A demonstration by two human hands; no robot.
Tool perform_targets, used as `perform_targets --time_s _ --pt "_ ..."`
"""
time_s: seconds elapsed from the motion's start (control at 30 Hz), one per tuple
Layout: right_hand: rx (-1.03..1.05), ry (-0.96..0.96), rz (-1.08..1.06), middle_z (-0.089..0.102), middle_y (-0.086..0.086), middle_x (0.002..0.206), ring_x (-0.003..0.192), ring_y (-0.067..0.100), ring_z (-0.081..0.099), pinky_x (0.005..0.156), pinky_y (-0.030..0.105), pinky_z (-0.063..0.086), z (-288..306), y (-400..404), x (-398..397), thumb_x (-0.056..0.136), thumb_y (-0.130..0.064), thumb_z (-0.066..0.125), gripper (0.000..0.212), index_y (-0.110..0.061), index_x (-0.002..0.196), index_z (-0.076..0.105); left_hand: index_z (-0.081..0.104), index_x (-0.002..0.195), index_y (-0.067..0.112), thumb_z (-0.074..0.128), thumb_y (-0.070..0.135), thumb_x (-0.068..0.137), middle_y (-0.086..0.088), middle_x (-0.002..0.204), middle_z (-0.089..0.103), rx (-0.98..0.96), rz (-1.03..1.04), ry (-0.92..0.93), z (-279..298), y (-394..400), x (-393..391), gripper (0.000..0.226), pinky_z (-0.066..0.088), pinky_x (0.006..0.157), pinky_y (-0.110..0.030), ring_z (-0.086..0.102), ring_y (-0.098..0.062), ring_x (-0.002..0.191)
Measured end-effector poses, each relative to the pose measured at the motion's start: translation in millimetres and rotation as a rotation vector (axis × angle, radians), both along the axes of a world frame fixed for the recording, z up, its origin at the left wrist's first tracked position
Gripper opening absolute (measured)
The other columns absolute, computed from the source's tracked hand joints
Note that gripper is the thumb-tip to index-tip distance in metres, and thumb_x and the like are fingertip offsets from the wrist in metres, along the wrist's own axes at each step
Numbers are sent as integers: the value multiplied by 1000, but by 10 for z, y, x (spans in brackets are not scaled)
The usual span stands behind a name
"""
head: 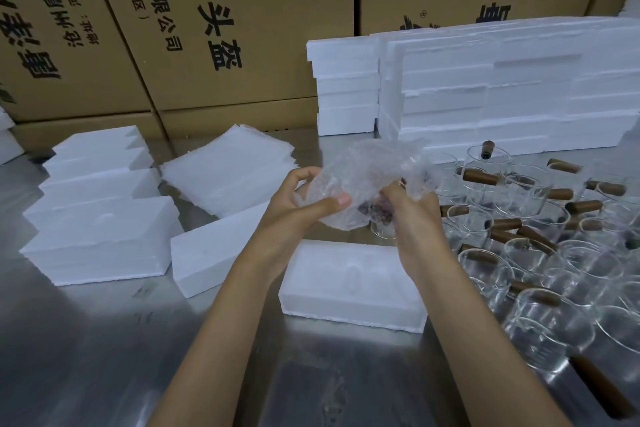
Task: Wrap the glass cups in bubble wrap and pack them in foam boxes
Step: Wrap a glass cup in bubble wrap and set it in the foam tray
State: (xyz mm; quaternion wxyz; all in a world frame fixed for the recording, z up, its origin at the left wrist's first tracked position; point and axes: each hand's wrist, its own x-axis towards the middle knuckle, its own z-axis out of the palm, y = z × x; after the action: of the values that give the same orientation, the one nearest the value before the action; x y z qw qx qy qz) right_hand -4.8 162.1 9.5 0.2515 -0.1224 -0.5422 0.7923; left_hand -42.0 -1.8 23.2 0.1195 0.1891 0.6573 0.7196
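Note:
Both hands hold a crumpled bubble wrap bundle (363, 180) above the metal table. My left hand (304, 201) grips its left side with the thumb on top. My right hand (412, 208) pinches the right side, and a dark piece of the wrapped glass cup (379, 211) shows through. An open foam box (349, 282) lies directly below the hands. Several bare glass cups with brown wooden handles (540, 246) crowd the table to the right. A stack of flat bubble wrap sheets (228, 170) lies behind and to the left.
Closed foam boxes (97, 239) sit in a row at the left, and a foam lid (214, 253) lies beside the open box. Tall stacks of foam pieces (512, 90) stand at the back right. Printed cardboard cartons (214, 24) wall off the back.

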Motion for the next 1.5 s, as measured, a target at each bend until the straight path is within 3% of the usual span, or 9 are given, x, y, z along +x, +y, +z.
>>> perform_targets --time_s 0.13,0.33,0.47,0.6,0.8,0.97,1.1,1.3,1.5 --pt "138 37 -42 68 -1 78 76 17 63 63 29 49 -9 -17 -5 80 -22 72 16 -10 90 69 57 122 39 88 21 73 19 118 68 -170 65 158 -50 21 -32 61 51 96 -29 63 -2 112" --pt "346 20 -20 74 -6 78 80 15 70 70 32 58 -85 -91 -77 88 -15 72 16 -26 77 76 57 108 27 82 19 80 20 94 64 -305 171 351 -202 81 -92 38 42 69 -4 58 12 85" --pt "474 -39 32 70 -9 70 74 11 64 76 32 52 -189 -124 -108 90 -18 70 22 -26 70 74 54 103 33 80 23 80 21 90 58 -466 184 367 -292 61 -131 36 40 62 -3 53 18 78" --pt "602 -89 53 61 3 62 64 6 50 64 26 39 -249 -116 -110 91 -23 67 23 -10 73 72 66 103 19 72 23 87 3 99 69 -579 203 321 -352 50 -189 17 50 75 -20 63 -10 91" --pt "715 -171 40 33 -9 46 45 13 31 50 23 26 -191 -93 -57 95 -28 51 52 -19 46 36 45 58 4 64 19 89 7 52 40 -630 264 352 -375 46 -226 40 23 46 -19 31 -6 50" --pt "714 -216 113 42 -13 55 51 3 39 58 32 33 -115 -71 -7 88 -34 46 33 -23 57 41 48 55 10 73 21 86 12 47 40 -607 329 316 -397 68 -234 41 25 44 -15 37 -6 42" --pt "737 -37 50 67 -16 90 85 2 60 77 19 49 -102 -120 -6 86 -3 51 29 -28 87 67 45 74 34 76 11 81 18 67 48 -500 333 343 -366 135 -174 40 36 51 -4 51 15 59" --pt "1175 -56 192 70 -3 112 111 13 50 93 19 37 -213 -136 -38 85 4 44 42 -14 109 73 62 88 8 73 10 83 3 79 59 -572 240 261 -330 65 -225 12 39 60 -20 51 -10 68" --pt "1442 -137 212 65 0 121 116 23 47 105 31 32 -285 -158 -58 85 -3 46 42 -12 120 67 70 91 29 58 2 86 11 101 67 -543 184 261 -113 -98 -206 29 50 64 -18 65 -7 83"
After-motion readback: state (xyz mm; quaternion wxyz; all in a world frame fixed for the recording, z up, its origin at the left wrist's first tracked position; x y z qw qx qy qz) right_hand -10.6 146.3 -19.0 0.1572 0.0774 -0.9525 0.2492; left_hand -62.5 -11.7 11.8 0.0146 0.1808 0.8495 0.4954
